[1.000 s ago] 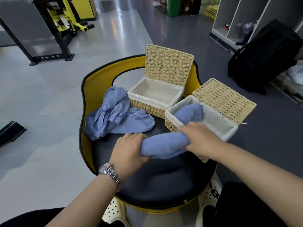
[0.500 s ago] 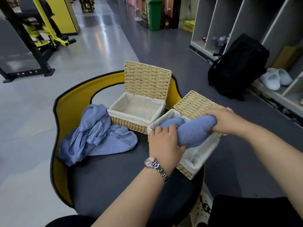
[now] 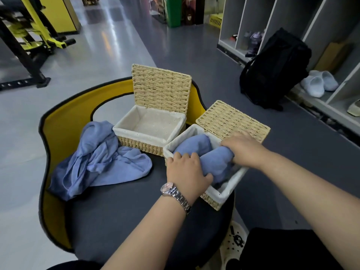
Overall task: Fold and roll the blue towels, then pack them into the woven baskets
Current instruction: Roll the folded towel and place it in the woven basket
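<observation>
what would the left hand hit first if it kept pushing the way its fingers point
The left hand already grips the rolled towel; beyond it, probably the other roll in the basket, though depth is unclear.

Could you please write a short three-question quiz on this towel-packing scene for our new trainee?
1. True or false: the rear woven basket with the white liner holds no towel.
2. How many rolled blue towels are in the near woven basket: A one, B two, C three?
3. Where does the unfolded blue towel lie?

Key:
1. True.
2. B: the far roll, and the near roll in the grip of the left hand and right hand.
3. On the dark seat, left of the baskets.
</observation>
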